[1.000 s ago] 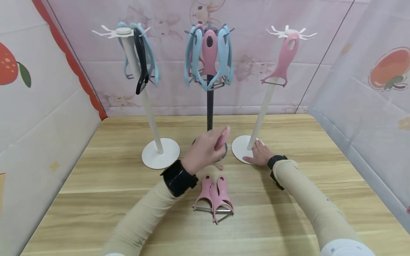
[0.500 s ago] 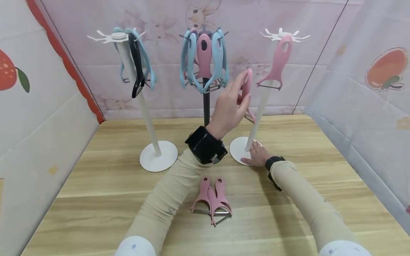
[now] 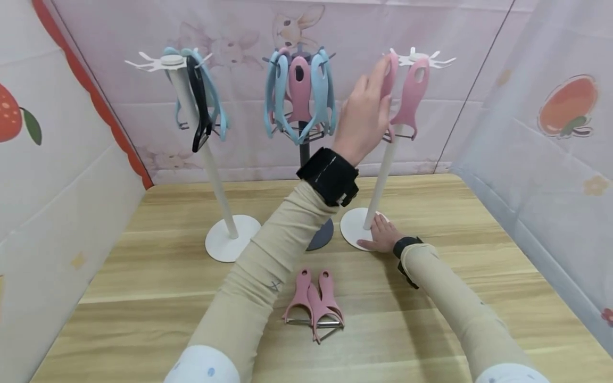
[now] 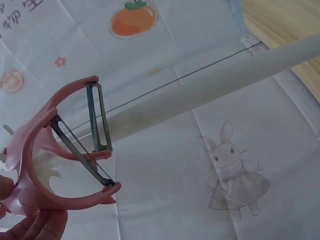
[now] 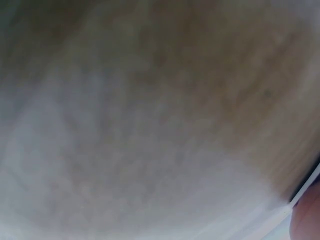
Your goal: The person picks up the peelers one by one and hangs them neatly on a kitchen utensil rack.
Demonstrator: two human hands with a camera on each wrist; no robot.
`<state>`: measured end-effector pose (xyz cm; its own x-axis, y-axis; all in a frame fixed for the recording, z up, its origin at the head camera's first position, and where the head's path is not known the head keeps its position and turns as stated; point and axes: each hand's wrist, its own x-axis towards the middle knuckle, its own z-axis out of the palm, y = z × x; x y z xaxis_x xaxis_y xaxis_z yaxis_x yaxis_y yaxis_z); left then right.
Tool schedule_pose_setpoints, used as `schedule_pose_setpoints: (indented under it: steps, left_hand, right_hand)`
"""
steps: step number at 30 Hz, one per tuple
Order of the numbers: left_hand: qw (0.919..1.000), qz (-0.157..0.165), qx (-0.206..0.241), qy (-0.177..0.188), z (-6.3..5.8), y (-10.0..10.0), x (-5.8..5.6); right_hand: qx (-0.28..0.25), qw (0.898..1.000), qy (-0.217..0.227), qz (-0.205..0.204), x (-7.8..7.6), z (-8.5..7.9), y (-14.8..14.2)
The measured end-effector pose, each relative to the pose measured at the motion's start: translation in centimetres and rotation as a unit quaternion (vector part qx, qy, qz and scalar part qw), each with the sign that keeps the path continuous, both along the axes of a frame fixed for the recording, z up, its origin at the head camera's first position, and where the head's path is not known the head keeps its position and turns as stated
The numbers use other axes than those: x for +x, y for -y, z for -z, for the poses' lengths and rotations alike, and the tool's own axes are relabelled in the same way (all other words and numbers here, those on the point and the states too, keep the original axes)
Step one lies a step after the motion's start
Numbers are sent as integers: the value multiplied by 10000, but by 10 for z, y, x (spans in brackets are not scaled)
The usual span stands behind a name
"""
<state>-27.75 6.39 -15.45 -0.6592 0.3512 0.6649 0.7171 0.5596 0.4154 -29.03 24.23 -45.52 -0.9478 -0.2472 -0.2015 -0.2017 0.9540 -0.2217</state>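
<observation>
In the head view my left hand (image 3: 363, 117) is raised at the top of the right white stand (image 3: 382, 181), holding a pink peeler (image 3: 390, 72) upright by a prong. The left wrist view shows thumb and fingertips pinching this peeler (image 4: 27, 195) near its neck, its blade facing away. Right beside it hangs another pink peeler (image 3: 413, 98) on the same rack. My right hand (image 3: 384, 235) lies flat with spread fingers on that stand's round base (image 3: 351, 226). In the right wrist view only a blurred surface and a bit of finger (image 5: 306, 217) show.
Several pink peelers (image 3: 316, 306) lie grouped on the wooden table (image 3: 407, 330). A dark stand (image 3: 304, 151) in the middle carries blue and pink peelers. On the left white stand (image 3: 217, 181) hang blue peelers and a black peeler (image 3: 200, 106).
My left hand has carried the pink peeler up and to the right, from low before the dark stand to the right stand's top. The right hand has stayed on the base.
</observation>
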Motion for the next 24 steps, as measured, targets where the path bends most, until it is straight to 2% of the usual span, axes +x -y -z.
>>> schedule_pose_setpoints:
  steps: [7, 16, 20, 24]
  left_hand:
    - [9999, -69, -84, 112, -6, -7, -4]
    - [9999, -34, -56, 127, 6, -3, -4]
    - [9994, 116, 318, 10, 19, 4, -1]
    - [9953, 371, 876, -205, 44, 15, 6]
  right_hand:
    - [18, 9998, 142, 127, 1, -1, 2]
    - [-5, 9997, 194, 136, 1, 0, 3]
    - [-17, 10000, 42, 52, 1, 2, 1]
    - [6, 10000, -85, -19, 0, 3, -1]
